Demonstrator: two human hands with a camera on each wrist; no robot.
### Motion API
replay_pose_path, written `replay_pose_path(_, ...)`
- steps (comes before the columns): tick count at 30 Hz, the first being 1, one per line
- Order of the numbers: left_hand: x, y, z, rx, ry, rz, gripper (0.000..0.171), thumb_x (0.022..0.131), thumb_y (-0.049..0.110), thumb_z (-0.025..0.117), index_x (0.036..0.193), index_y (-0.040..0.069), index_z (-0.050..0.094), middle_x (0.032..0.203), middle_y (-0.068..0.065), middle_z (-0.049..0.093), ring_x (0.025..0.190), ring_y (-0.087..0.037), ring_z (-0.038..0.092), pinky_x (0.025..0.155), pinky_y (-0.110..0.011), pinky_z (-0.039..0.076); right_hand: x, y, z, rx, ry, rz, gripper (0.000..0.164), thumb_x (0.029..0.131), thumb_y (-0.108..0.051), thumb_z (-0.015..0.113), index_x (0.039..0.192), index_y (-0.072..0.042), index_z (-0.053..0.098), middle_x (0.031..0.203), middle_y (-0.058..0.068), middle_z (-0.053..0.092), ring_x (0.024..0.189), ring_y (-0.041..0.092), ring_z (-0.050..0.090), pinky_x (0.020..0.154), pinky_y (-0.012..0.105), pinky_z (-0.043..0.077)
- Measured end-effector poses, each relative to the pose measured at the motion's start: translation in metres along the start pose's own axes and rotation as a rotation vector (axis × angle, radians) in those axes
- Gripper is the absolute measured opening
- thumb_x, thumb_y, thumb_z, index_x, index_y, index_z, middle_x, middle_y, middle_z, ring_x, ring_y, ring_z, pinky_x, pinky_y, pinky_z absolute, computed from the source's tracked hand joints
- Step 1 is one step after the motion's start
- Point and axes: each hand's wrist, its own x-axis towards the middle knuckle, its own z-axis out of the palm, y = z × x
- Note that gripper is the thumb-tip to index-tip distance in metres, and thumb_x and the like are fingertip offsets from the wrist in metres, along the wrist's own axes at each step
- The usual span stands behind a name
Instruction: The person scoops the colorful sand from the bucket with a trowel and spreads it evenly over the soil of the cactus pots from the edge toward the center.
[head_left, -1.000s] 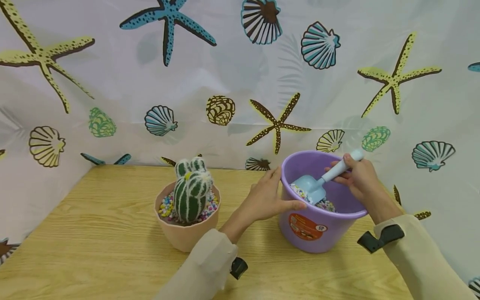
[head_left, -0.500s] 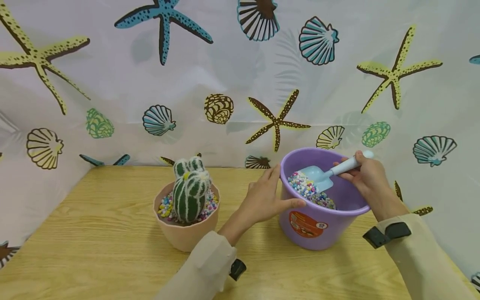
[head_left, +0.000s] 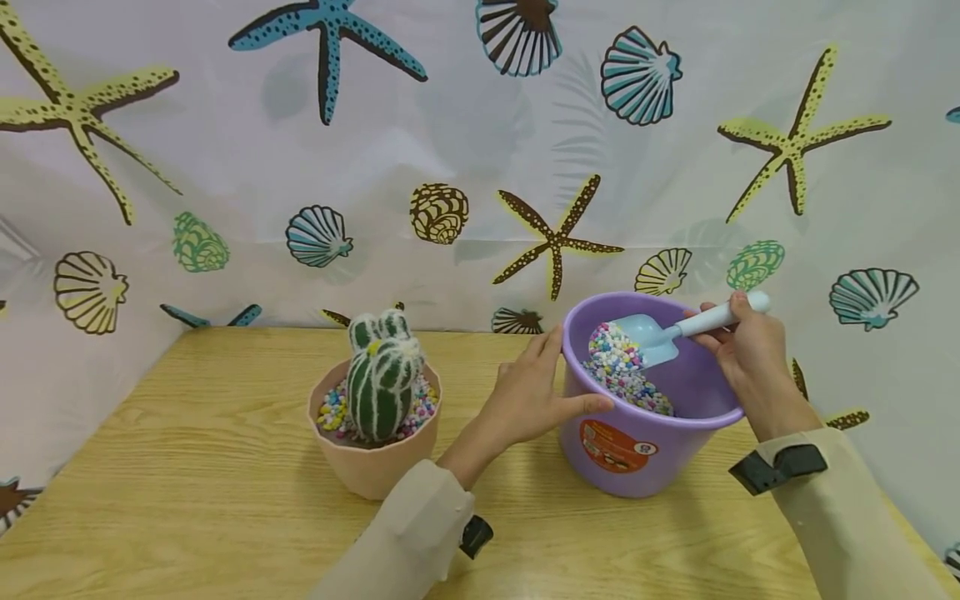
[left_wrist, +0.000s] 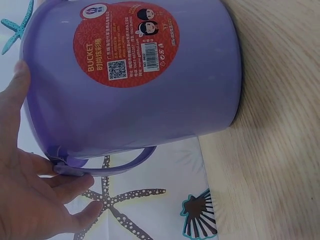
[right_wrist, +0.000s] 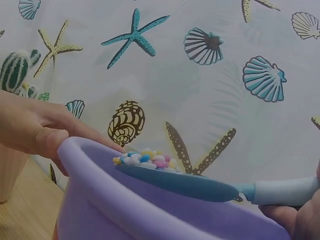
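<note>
In the head view, my right hand (head_left: 753, 354) grips the handle of a small light blue shovel (head_left: 660, 343) above the purple bucket (head_left: 678, 454). Heaped on its blade are multicoloured pebbles (head_left: 617, 347), held nearly level in the right wrist view. More pebbles (head_left: 637, 392) lie inside the bucket. My left hand (head_left: 525, 396) rests against the bucket's left side, thumb (left_wrist: 17, 85) laid along the rim and fingers extended near its bail handle (left_wrist: 115, 170). Left of it stands a pink pot (head_left: 375, 467) holding a plush-looking cactus (head_left: 381, 396) set among coloured pebbles.
A wooden table (head_left: 195, 467) carries the pot and the bucket. Close behind it hangs a white cloth (head_left: 450, 125) printed with starfish and shells, which also runs down both sides.
The shovel has risen and shifted right, its blade levelling out with pebbles piled on it. More of the bucket's pebbles show beneath. My left hand stays at the rim.
</note>
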Motion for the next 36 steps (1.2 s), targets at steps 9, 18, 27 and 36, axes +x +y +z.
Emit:
replay_pose_path(9, -0.0001, -0.0002, 0.0003, 0.001, 0.002, -0.001, 0.110, 0.075, 0.063, 0.070, 0.154, 0.012, 0.013, 0.157, -0.011, 0.024, 0.141, -0.030, 0.031, 0.109, -0.059, 0.026, -0.0024, 0.0000, 0.0017, -0.041, 0.010, -0.012, 0.041, 0.102, -0.024, 0.031, 0.139, -0.010, 0.024, 0.094, 0.013, 0.049, 0.067, 0.025, 0.070, 0.058, 0.034, 0.058)
replay_pose_path(18, -0.0006, -0.0012, 0.0017, -0.010, 0.003, 0.007, 0.109, 0.076, 0.061, 0.070, 0.154, 0.010, 0.013, 0.156, -0.013, 0.025, 0.140, -0.031, 0.032, 0.107, -0.059, 0.028, -0.0002, 0.0000, 0.0013, -0.025, 0.004, 0.024, 0.047, 0.102, -0.026, 0.031, 0.145, -0.014, 0.019, 0.106, 0.015, 0.044, 0.069, 0.025, 0.070, 0.062, 0.036, 0.058)
replay_pose_path(27, -0.0018, -0.0056, -0.0004, -0.052, -0.019, 0.001, 0.105, 0.077, 0.059, 0.069, 0.154, 0.015, 0.014, 0.157, -0.009, 0.025, 0.143, -0.030, 0.028, 0.107, -0.062, 0.026, 0.0005, -0.0002, -0.0046, 0.123, -0.028, 0.061, 0.053, 0.101, -0.024, 0.037, 0.149, -0.021, 0.016, 0.109, 0.016, 0.044, 0.070, 0.030, 0.070, 0.098, 0.042, 0.037)
replay_pose_path(36, -0.0039, -0.0060, -0.0041, 0.001, -0.043, 0.009, 0.098, 0.084, 0.061, 0.061, 0.154, 0.016, 0.010, 0.158, -0.011, 0.021, 0.143, -0.032, 0.026, 0.109, -0.065, 0.023, -0.0037, -0.0009, -0.0056, 0.193, -0.064, 0.042, 0.058, 0.101, -0.020, 0.041, 0.151, -0.026, 0.012, 0.105, 0.015, 0.044, 0.073, 0.033, 0.069, 0.076, 0.044, 0.056)
